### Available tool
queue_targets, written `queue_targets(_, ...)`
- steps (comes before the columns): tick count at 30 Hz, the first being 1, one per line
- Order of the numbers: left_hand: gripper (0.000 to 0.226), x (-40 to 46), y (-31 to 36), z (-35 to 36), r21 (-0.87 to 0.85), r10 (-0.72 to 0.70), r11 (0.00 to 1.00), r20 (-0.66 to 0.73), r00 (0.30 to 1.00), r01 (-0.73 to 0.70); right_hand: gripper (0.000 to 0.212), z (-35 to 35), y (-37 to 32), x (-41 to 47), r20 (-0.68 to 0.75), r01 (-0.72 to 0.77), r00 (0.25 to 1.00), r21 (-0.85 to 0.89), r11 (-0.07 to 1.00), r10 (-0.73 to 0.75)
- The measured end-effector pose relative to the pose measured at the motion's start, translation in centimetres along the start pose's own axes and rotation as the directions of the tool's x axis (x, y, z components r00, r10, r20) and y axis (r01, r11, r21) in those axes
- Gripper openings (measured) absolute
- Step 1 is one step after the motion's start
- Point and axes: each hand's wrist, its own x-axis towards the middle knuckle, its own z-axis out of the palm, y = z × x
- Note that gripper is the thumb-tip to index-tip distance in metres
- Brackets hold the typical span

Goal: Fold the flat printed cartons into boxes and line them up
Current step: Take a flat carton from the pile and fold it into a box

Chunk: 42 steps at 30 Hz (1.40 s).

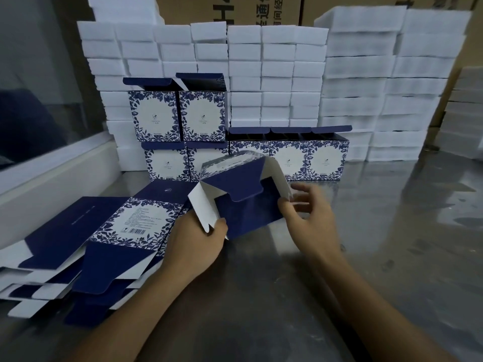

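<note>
Your half-folded carton (243,194) is hiding two finished boxes (206,163); flat carton stack (78,246) is running off-frame left; print is blurring.

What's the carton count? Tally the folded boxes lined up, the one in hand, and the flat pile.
Folded boxes lined up: 7
Carton held by left hand and right hand: 1
Flat pile: 1, sheets uncountable
Total: 9

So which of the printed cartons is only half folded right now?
The carton held between the left hand and right hand: flaps splayed, tilted; the others stand finished or lie flat.
</note>
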Motion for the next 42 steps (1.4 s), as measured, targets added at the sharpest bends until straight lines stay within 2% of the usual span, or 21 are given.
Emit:
queue_targets(2, 0.023, 0.2, -0.2, -0.1, 0.066, 0.073, 0.995, 0.006, 0.997, -0.073, 0.031, 0.0, -0.6, -0.4, 0.07, 0.051, 0.996, 0.054, 0.997, -0.055)
queue_targets(7, 0.075, 0.3, -0.4, -0.5, -0.056, 0.263, 0.963, 0.012, 0.965, -0.262, 0.048, 0.0, -1.9, -1.1, 0.229, 0.077, 0.968, 0.129, 0.989, -0.105)
queue_targets(8, 0.074, 0.3, -0.3, -0.5, -0.053, 0.294, 0.955, 0.014, 0.956, -0.293, 0.052, 0.0, -2.0, -1.2, 0.262, 0.077, 0.958, 0.149, 0.986, -0.114)
queue_targets(12, 0.045, 0.5, -0.1, -0.6, -0.016, 0.312, 0.95, -0.034, 0.949, -0.313, 0.054, 0.2, -2.1, -1.3, 0.312, 0.066, 0.941, 0.212, 0.975, -0.132)
queue_targets(18, 0.046, 0.2, 0.7, -0.8, -0.058, 0.265, 0.961, -0.104, 0.959, -0.272, 0.041, 0.8, -1.3, -1.2, 0.333, 0.067, 0.938, 0.101, 0.993, -0.097)
queue_targets(22, 0.053, -0.2, 1.1, -0.6, -0.059, 0.302, 0.949, -0.119, 0.946, -0.311, 0.05, 1.2, -0.8, -1.3, 0.156, 0.164, 0.977, -0.101, 0.981, -0.148)
queue_targets(24, 0.051, -0.4, 1.3, -0.4, -0.064, 0.307, 0.947, -0.12, 0.944, -0.316, 0.038, 1.2, -0.8, -1.2, 0.078, 0.22, 0.975, -0.197, 0.955, -0.209)
queue_targets(27, 0.048, -0.5, 1.5, -0.4, -0.065, 0.295, 0.95, -0.13, 0.946, -0.305, 0.011, 1.0, -1.2, -1.2, 0.036, 0.276, 0.961, -0.231, 0.933, -0.275)
queue_targets(30, 0.046, -0.4, 1.5, -0.5, -0.064, 0.289, 0.952, -0.134, 0.948, -0.3, 0.01, 0.8, -1.2, -1.1, -0.006, 0.276, 0.958, -0.237, 0.931, -0.286)
queue_targets(34, 0.046, -0.5, 1.6, -0.5, -0.072, 0.279, 0.954, -0.131, 0.951, -0.29, 0.019, 0.8, -1.1, -0.9, -0.026, 0.262, 0.962, -0.19, 0.946, -0.272)
queue_targets(36, 0.045, -0.5, 1.6, -0.5, -0.075, 0.277, 0.955, -0.131, 0.952, -0.288, 0.016, 0.8, -0.9, -0.8, -0.022, 0.238, 0.969, -0.178, 0.955, -0.246)
queue_targets(39, 0.045, -0.4, 1.6, -0.6, -0.075, 0.267, 0.958, -0.131, 0.955, -0.278, 0.015, 1.0, -0.3, -0.7, 0.057, 0.157, 0.987, -0.209, 0.965, -0.148)
queue_targets(42, 0.045, -0.2, 1.6, -0.6, -0.07, 0.259, 0.96, -0.131, 0.957, -0.269, 0.026, 1.1, 0.3, -0.6, 0.137, 0.118, 0.987, -0.276, 0.954, -0.083)
